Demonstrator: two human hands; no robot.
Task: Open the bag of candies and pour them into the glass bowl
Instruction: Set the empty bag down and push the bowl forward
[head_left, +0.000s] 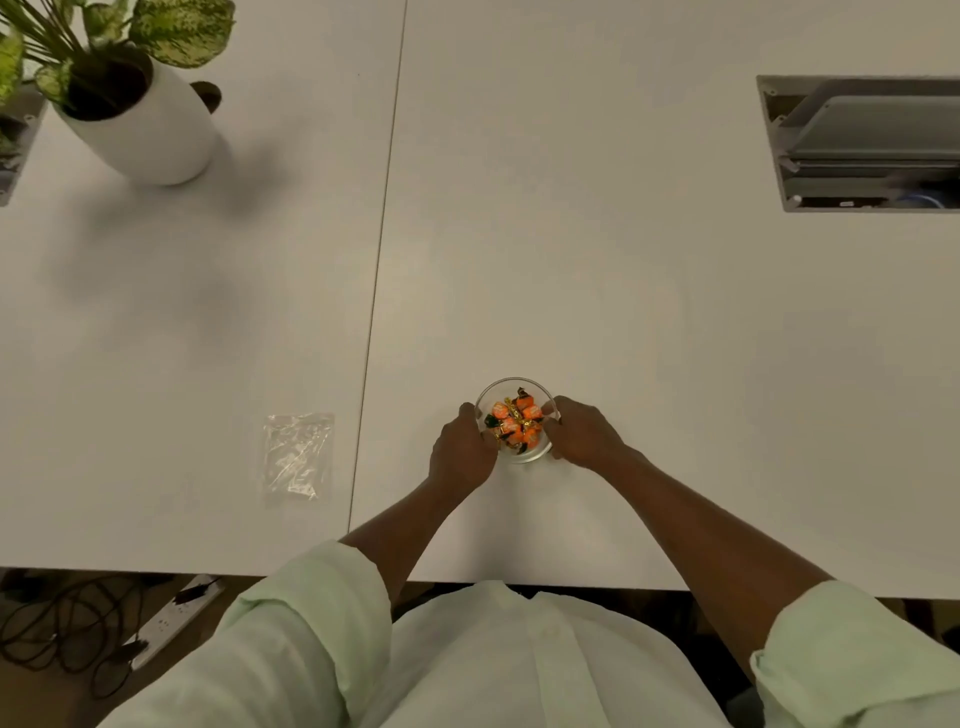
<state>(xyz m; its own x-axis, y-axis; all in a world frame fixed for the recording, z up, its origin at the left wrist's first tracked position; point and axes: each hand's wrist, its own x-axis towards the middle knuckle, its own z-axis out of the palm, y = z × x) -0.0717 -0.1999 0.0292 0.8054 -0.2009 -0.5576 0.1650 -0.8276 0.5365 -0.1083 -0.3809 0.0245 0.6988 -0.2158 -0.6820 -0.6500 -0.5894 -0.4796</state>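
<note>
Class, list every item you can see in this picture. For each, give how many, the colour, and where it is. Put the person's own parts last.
Table: one, white, fills most of the view.
Glass bowl: one, clear, near table edge, between the hands.
Candies: several, orange and gold wrappers, inside the bowl.
Plastic bag: one, clear, looks empty, flat on table left of bowl.
Potted plant: one, green leaves in white pot, far left corner.
Cable hatch: one, grey, open, far right.
Power strip: one, white, with black cables, floor at lower left.
Left hand: on bowl's left side.
Right hand: on bowl's right side.
Sleeves: two, pale green, rolled up.
</note>
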